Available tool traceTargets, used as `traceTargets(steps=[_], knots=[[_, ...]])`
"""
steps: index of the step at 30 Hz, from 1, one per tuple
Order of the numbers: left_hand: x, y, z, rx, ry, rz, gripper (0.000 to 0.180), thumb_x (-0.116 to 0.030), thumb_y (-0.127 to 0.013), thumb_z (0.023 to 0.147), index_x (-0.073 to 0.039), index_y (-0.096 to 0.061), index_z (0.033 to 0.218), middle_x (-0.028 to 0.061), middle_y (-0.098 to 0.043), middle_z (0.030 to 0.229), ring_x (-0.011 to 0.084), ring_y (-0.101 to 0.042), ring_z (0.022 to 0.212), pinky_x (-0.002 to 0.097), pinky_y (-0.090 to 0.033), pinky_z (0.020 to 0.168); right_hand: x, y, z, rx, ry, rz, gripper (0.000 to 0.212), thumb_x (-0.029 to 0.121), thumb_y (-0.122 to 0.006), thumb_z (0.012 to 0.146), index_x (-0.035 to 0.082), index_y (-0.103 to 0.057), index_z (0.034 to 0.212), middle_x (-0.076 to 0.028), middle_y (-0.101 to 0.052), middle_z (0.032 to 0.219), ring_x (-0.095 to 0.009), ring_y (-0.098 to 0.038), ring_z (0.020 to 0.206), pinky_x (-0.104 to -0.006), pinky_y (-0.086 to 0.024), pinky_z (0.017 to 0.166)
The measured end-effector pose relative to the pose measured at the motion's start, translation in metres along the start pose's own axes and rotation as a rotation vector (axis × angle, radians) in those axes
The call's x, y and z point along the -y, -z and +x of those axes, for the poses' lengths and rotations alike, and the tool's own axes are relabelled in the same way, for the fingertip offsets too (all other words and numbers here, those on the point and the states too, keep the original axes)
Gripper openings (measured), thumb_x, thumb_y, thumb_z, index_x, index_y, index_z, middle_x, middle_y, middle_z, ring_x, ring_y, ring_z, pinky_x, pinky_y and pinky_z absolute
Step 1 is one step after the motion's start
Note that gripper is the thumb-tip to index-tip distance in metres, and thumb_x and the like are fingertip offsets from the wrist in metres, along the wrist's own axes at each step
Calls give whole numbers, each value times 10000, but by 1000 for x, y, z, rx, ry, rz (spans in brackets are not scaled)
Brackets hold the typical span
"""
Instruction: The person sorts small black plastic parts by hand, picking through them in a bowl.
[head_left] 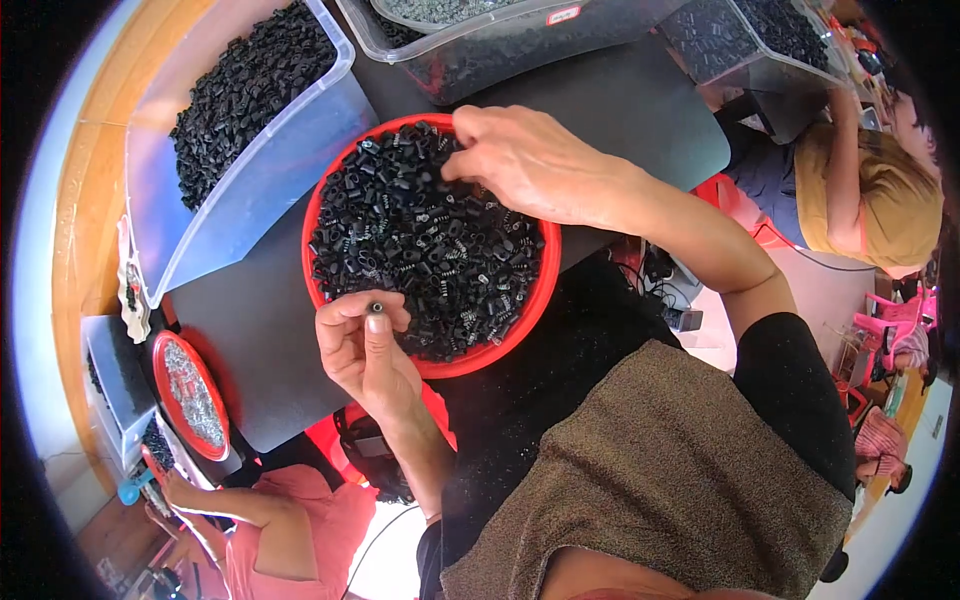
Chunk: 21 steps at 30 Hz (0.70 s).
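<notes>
A round red bowl [535, 300] sits on a black table mat, heaped with small black plastic tubes and little metal springs [420, 240]. My left hand [365, 350] is at the bowl's near rim, pinching one small black tube [377, 307] upright between thumb and fingertips. My right hand [530, 160] reaches over the bowl's far right side, palm down, its fingertips dipping into the pile; I cannot tell whether they hold a piece.
A clear bin of black parts [240, 90] leans at the upper left, with more clear bins [480, 35] at the top. A small red dish of metal springs [190, 395] lies at the left. Other people sit at the lower left [270, 520] and at the right [870, 190].
</notes>
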<state>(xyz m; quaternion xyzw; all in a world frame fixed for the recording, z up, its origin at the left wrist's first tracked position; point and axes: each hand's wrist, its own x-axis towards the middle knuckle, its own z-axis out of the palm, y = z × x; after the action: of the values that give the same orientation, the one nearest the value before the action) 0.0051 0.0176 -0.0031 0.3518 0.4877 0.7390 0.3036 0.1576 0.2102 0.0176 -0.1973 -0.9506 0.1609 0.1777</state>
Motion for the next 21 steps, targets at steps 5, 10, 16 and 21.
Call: traceTargets(steps=[5,10,16,21], knots=[[0,3,-2,4,-20,-19,132,-71,-579,906,-24,-541,1023,122,-622,891,121,-513,683,221,-391,581,-2,15,18,-84,36,217,119,100,-624,806,85,-707,890,-129,-598,806,-333,-619,792,-430,-500,720],[-2,5,3,36,-23,-63,144,-78,-588,898,-27,-536,1023,118,-605,862,119,-480,658,224,-371,563,-16,32,10,-56,-19,77,82,103,-629,795,54,-685,826,-133,-593,807,-339,-615,802,-439,-490,718],[-23,10,47,187,-96,-65,189,-106,-626,851,-16,-511,971,163,-599,806,143,-505,603,237,-405,542,-9,25,3,28,-46,39,83,108,-643,764,40,-680,791,-147,-592,812,-346,-614,801,-450,-490,705],[-27,3,106,468,6,-43,167,-117,-602,883,-18,-532,998,131,-621,861,117,-513,653,215,-388,585,0,16,2,91,-55,-37,81,107,-630,794,32,-647,821,-117,-549,830,-325,-588,792,-428,-468,690]])
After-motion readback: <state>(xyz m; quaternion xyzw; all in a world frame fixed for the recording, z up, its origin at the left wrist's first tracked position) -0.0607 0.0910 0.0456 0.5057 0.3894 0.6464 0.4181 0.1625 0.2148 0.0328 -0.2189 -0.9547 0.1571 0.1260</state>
